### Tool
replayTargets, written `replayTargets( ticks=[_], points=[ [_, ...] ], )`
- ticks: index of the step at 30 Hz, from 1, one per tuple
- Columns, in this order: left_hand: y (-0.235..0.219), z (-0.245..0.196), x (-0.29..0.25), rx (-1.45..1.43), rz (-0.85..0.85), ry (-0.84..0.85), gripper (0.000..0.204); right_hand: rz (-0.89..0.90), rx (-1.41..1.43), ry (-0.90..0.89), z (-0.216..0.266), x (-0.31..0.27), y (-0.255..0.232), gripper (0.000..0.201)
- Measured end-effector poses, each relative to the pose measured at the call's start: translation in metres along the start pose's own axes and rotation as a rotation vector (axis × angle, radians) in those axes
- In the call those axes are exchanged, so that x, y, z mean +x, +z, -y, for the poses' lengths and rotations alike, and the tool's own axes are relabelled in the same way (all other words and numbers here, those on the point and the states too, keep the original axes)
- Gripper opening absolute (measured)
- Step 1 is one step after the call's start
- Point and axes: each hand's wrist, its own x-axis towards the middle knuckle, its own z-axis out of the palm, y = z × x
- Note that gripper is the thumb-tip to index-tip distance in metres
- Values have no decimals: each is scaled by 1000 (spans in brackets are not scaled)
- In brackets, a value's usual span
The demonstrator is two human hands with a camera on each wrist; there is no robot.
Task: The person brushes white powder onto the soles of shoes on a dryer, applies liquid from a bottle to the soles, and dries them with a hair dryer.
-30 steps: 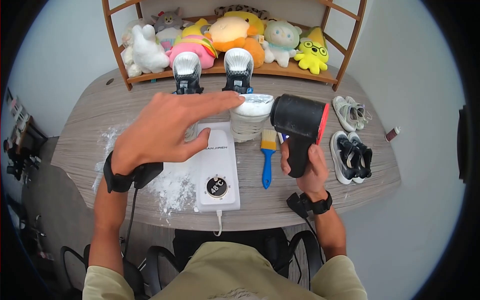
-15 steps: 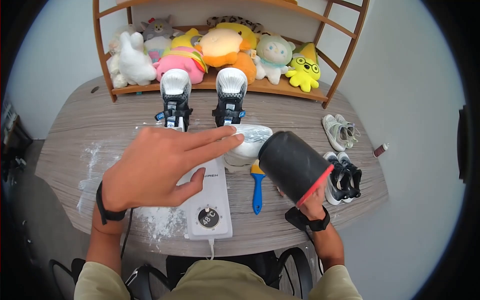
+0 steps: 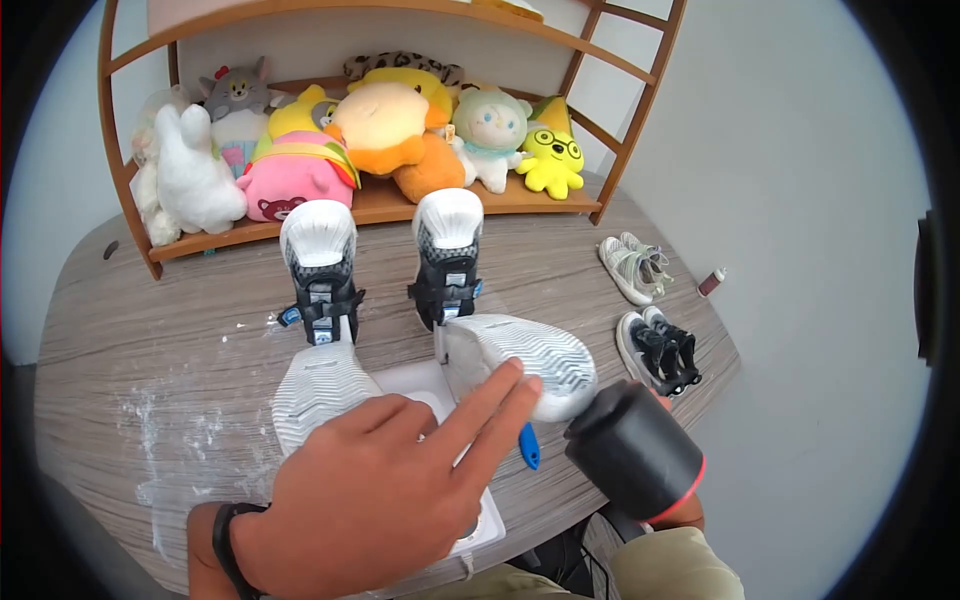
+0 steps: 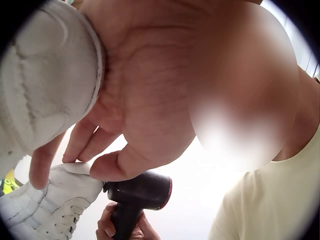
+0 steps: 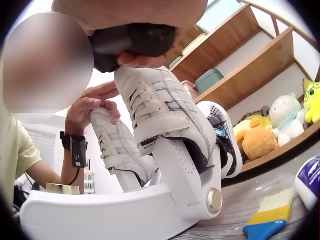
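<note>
Two white sneakers sit sole-up on a white shoe dryer (image 5: 100, 212); the right sneaker's ridged sole (image 3: 545, 350) and the left sneaker's sole (image 3: 320, 395) show in the head view. My left hand (image 3: 370, 490) reaches across, its two straight fingertips right at the right sole near the toe. With its fingers round the handle, my right hand (image 4: 106, 222) grips a black hair dryer (image 3: 635, 450) with a red rear rim. The hair dryer's nozzle (image 3: 592, 412) is close against that sneaker's toe end. In the head view the hair dryer mostly hides the right hand.
Two black-and-white shoes (image 3: 448, 265) stand toe-up behind the sneakers. Plush toys (image 3: 300, 180) fill a wooden shelf (image 3: 400, 208). A brush (image 5: 270, 220) and a white-and-purple bottle (image 5: 310, 182) lie right of the dryer. Small shoes (image 3: 655, 350) and a small bottle (image 3: 711, 282) are farther right. White powder (image 3: 190, 460) marks the table.
The head view has shifted and both soles show more fully. My left hand's fingertips stay by the right sneaker's sole. The hair dryer has tilted, its nozzle still beside the toe.
</note>
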Motion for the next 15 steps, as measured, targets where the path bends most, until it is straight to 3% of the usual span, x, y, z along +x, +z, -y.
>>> replayTargets(
  ticks=[1, 4, 7, 11, 15],
  points=[
    [-1, 2, -2, 1, 0, 2, 63, 20, -48, -76, 10, 8, -6, 24],
    [0, 3, -5, -1, -19, 9, 64, -268, 276, -256, 7, 5, 5, 29],
    [2, 3, -7, 9, -49, 13, 65, -275, 220, -314, 13, 6, 7, 34],
    [4, 3, -7, -11, -60, 30, 64, -144, 240, -364, 29, 23, 1, 41],
    [8, 3, -8, 42, -24, 20, 63, -174, 230, -338, 12, 10, -1, 46]
  ],
)
